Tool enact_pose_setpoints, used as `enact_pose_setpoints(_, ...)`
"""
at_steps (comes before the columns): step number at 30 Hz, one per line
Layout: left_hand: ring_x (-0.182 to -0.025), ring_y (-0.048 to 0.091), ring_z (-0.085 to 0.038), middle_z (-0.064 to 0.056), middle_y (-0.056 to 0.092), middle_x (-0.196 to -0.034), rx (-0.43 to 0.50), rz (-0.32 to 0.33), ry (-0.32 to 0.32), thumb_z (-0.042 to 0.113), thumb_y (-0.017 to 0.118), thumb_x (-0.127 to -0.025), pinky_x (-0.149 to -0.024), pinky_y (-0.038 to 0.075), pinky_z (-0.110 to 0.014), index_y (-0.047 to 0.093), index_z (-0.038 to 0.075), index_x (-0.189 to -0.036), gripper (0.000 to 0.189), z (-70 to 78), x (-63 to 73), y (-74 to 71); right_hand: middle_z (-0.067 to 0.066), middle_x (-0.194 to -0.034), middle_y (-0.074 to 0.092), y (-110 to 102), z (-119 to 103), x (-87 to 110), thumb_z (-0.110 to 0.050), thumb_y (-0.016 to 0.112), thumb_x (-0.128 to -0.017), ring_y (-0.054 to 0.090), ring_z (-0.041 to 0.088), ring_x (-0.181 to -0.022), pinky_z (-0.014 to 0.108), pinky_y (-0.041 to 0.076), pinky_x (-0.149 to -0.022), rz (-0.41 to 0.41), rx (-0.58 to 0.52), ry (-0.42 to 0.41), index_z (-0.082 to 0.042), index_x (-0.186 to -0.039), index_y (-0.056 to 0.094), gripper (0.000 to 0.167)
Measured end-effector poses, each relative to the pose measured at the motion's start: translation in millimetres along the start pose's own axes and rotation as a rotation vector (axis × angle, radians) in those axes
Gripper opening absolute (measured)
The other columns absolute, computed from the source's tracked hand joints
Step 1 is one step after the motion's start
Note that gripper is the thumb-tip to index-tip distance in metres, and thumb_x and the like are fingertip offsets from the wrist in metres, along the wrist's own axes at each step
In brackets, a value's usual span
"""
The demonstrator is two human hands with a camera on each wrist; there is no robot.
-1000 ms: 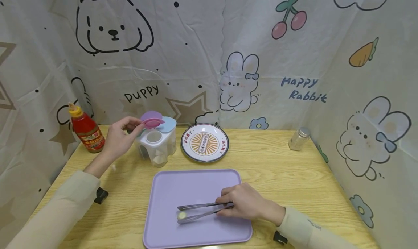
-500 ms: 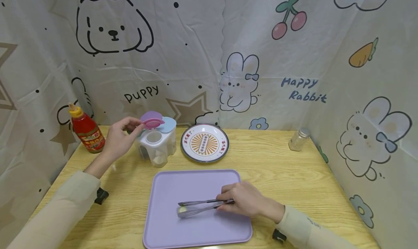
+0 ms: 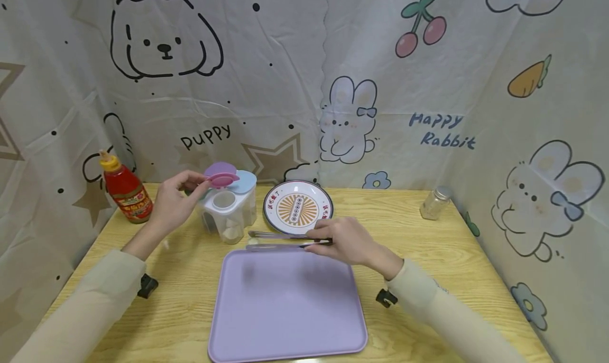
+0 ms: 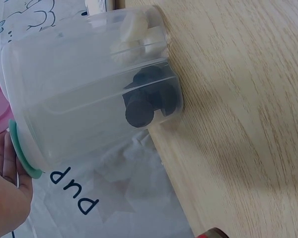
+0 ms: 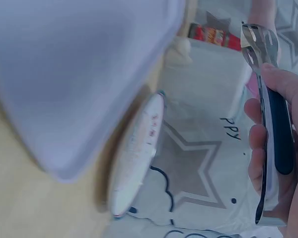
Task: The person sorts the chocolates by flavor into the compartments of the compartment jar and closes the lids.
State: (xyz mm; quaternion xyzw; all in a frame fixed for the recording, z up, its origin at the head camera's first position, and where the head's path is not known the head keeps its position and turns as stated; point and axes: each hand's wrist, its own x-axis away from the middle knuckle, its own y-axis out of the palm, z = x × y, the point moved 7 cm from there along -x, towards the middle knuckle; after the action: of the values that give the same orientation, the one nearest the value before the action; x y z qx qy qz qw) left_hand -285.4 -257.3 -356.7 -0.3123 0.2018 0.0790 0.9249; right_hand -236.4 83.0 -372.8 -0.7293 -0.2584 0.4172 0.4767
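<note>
My left hand [image 3: 172, 202] pinches the raised pink lid [image 3: 223, 180] of a clear seasoning box [image 3: 243, 207], whose front compartment is uncovered. In the left wrist view, pale pieces [image 4: 135, 27] lie in one compartment and dark round pieces [image 4: 140, 113] in the one beside it. My right hand [image 3: 351, 241] grips metal tongs [image 3: 273, 246] with dark handles, held above the far edge of the lilac tray [image 3: 285, 310]. A small pale round piece [image 3: 253, 241] sits between the tong tips, partly hidden, just right of the box.
A patterned plate [image 3: 272, 204] stands behind the tongs, close to the right hand. A red sauce bottle [image 3: 128, 191] with a yellow cap is at the back left. A small glass jar [image 3: 435, 203] stands at the back right, near the cloth wall.
The tongs first closed in on the pale piece on the tray, then my right hand lifted them with it and moved away toward the box. My left hand stays on the lid.
</note>
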Motion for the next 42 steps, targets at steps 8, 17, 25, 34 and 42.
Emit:
enact_pose_setpoints(8,-0.082,0.056,0.002,-0.007,0.071,-0.097,-0.004,0.007,0.016,0.025,0.069,-0.104,-0.073,0.043,-0.013,0.074,0.004,-0.112,0.023,0.2,0.1,-0.5,-0.002,-0.089,0.077,-15.3,13.6,-52.2,-0.03,0.08,-0.094,0.049,0.002,-0.061,0.015,0.035,-0.054,0.043,0.005,0.018,-0.013,-0.108,0.084,0.023)
enact_pose_setpoints(17,-0.08,0.057,0.002,-0.007,0.071,-0.096,0.0,0.013,0.027,0.022,0.07,-0.103,-0.071,0.043,-0.012,0.074,0.003,-0.111,0.02,-1.4,-0.9,0.8,-0.006,-0.085,0.073,-14.2,23.0,-95.9,-0.041,0.076,-0.097,0.051,0.005,-0.061,0.02,0.032,-0.052,-0.008,0.073,0.072,-0.02,-0.114,0.083,0.028)
enact_pose_setpoints(25,-0.08,0.056,0.001,-0.005,0.07,-0.093,0.006,0.016,0.036,0.022,0.07,-0.103,-0.072,0.043,-0.015,0.074,0.004,-0.109,0.019,-2.6,-1.5,0.7,-0.005,-0.087,0.07,-5.1,23.3,-110.2,-0.042,0.074,-0.098,0.051,0.008,-0.066,0.02,0.033,-0.056,-0.062,0.072,0.095,-0.019,-0.12,0.081,0.033)
enact_pose_setpoints(34,-0.079,0.057,0.001,-0.001,0.07,-0.092,0.012,0.015,0.036,0.022,0.07,-0.103,-0.07,0.045,-0.016,0.074,0.003,-0.108,0.019,-2.7,-2.3,-0.3,-0.002,-0.094,0.075,-5.0,30.7,-94.2,-0.044,0.079,-0.094,0.056,0.008,-0.07,0.024,0.043,-0.062,-0.027,0.038,0.133,-0.018,-0.123,0.079,0.04)
enact_pose_setpoints(42,-0.081,0.057,0.001,-0.011,0.073,-0.098,0.0,0.008,0.018,0.023,0.07,-0.103,-0.072,0.045,-0.014,0.074,0.003,-0.111,0.021,-3.1,-2.5,0.9,0.002,-0.105,0.079,-8.5,58.4,-38.8,-0.043,0.083,-0.089,0.064,0.013,-0.078,0.028,0.05,-0.069,0.052,-0.014,0.304,-0.013,-0.123,0.079,0.045)
